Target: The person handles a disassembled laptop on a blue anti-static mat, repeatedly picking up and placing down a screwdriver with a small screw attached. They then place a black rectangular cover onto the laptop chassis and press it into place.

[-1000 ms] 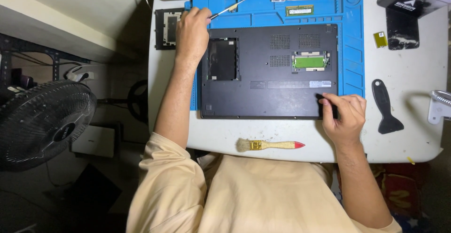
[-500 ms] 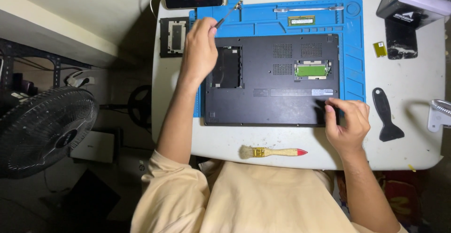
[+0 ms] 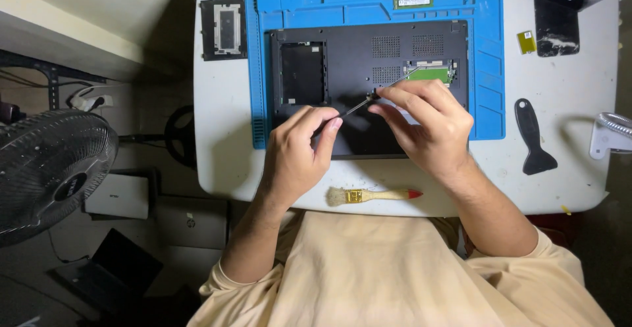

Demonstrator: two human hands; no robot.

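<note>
A black laptop lies upside down on a blue work mat, with one bay open at its left and a green memory board showing at its right. My left hand holds the handle of a thin screwdriver over the laptop's base. My right hand pinches the tool's shaft near its tip with thumb and forefinger. Both hands meet over the middle of the laptop.
A small paintbrush lies at the table's front edge. A black plastic scraper rests right of the mat, a black cover panel left of it. A loose memory stick sits on the mat's top. A fan stands at left.
My left hand came from the mat's upper left with the screwdriver to the laptop's middle. My right hand left the laptop's lower right corner and joined it at the tool's tip.
</note>
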